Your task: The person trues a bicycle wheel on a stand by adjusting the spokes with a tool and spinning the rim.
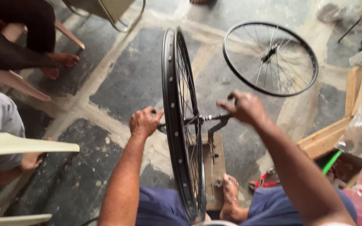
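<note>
Standing upright on a wooden truing stand (214, 161), the black spoked bicycle wheel rim (180, 125) sits between both hands. Left hand (144, 122) curls closed around the axle end; right hand (244, 107) grips the opposite axle end. Another black wheel (270, 58) lies flat on the stone floor (126, 79).

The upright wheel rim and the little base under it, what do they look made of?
Upright wheel rim: likely metal, painted black with a slight sheen, dotted with pale spoke-nipple holes. Base: looks like bare wood, a brown matte board bearing a dark metal stand.
</note>
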